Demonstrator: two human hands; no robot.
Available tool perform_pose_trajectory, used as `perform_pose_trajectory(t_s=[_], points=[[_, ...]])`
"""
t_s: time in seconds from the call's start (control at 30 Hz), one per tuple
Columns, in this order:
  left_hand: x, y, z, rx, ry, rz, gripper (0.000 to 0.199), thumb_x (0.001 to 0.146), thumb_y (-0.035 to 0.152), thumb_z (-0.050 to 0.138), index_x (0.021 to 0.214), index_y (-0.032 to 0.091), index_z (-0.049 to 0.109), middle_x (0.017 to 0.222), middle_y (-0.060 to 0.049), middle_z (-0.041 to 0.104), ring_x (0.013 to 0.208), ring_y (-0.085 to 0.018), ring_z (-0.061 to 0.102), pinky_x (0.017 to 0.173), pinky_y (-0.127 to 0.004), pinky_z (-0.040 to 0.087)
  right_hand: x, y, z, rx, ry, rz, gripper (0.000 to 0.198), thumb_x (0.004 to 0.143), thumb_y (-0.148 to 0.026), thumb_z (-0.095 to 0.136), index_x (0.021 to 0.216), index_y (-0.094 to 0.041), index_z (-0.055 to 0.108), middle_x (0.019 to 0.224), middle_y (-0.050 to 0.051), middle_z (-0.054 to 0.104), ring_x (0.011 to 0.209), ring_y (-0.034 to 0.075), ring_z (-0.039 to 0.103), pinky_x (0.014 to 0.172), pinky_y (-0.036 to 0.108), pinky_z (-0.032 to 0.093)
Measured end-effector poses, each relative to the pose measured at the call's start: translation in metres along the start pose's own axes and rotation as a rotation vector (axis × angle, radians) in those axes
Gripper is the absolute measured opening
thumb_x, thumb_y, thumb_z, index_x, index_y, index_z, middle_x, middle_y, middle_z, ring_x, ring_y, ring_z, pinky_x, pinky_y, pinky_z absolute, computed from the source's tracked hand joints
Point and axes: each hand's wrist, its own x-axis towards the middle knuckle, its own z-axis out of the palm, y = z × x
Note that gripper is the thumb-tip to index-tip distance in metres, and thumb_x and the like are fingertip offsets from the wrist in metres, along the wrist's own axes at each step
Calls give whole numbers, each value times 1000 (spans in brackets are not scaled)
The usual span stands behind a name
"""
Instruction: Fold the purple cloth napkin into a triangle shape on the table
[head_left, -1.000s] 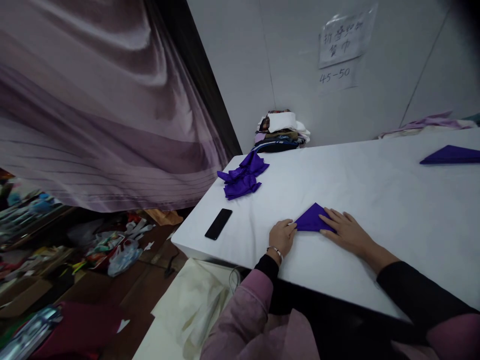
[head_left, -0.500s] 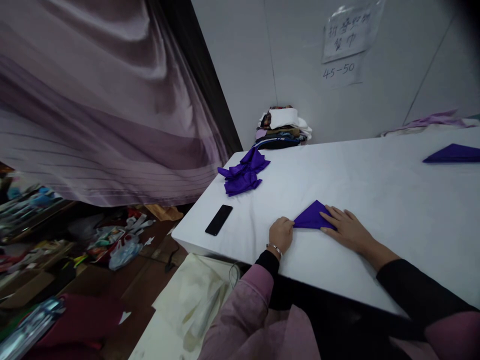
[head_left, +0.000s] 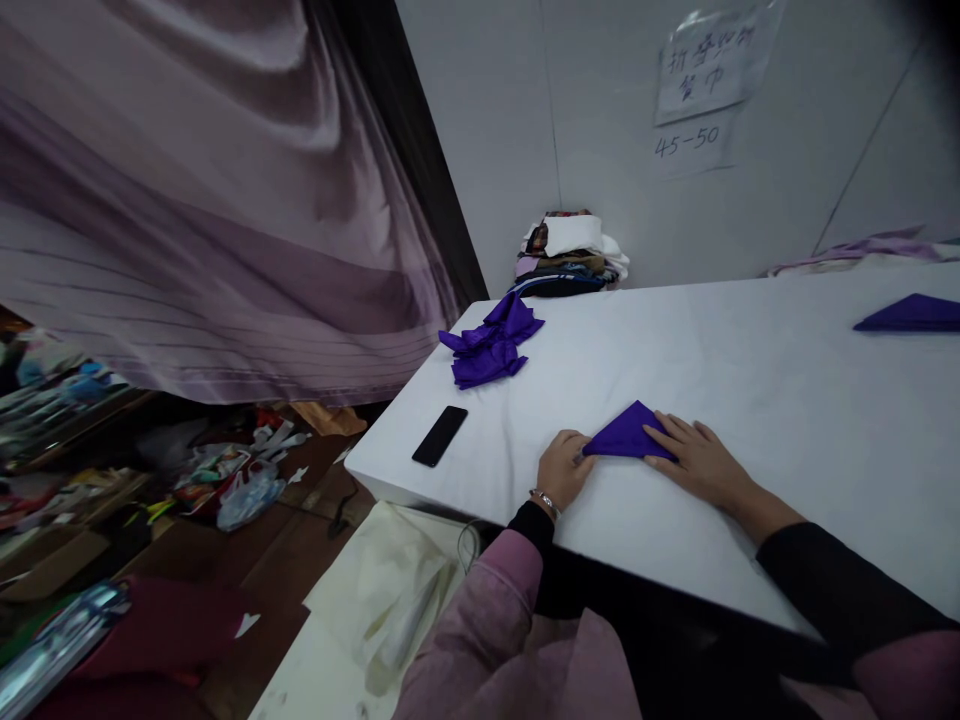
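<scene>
A purple cloth napkin, folded into a triangle, lies on the white-covered table. At its left corner is my left hand, with thumb and fingers closed on the cloth's tip. My right hand rests flat over the right end of the napkin, fingers spread and pressing it down; that corner is hidden beneath it. Several crumpled purple napkins form a loose heap toward the table's left edge. Far to the right sits another folded purple napkin, partly cut off by the frame.
A black phone lies near the table's left front edge. Folded clothes are stacked against the wall. Left of the table hangs a mauve curtain. Cream cloth lies on a lower surface below, and bags clutter the floor.
My left fingers have shifted slightly at the napkin's left corner and opened a little around it. My right hand stays flat on the cloth. The view has moved slightly.
</scene>
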Motion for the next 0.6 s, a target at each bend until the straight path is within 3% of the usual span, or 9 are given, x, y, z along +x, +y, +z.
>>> perform_pose_trajectory(t_s=[0.13,0.27,0.47,0.6], points=[[0,1,-2,-78,31,-88,14,83,21,59,93,22,67,100,-2,62,84,-13,60,75,-25,52,0,0,0,-12,-6,3,66,88,-66,26,140,-28,42,151,7,28,136,28,28,107,51,24],[0,-3,-4,-7,38,-119,19,82,11,54,86,22,69,93,-1,65,85,-14,60,80,-28,50,0,0,-1,-17,-3,-1,65,88,-66,26,139,-29,41,151,6,28,136,27,28,107,50,25],[-3,-5,-5,-32,76,-129,17,83,16,56,93,22,68,93,-1,65,78,-12,60,76,-26,50,0,-1,-1,-15,-14,2,66,89,-65,25,140,-28,40,151,6,27,136,27,27,108,50,24],[0,1,-3,-21,18,-137,19,81,19,62,98,22,68,96,-1,65,76,-12,60,76,-25,50,0,-1,0,-16,-1,3,66,88,-66,26,140,-28,41,151,6,28,136,27,28,108,50,25]])
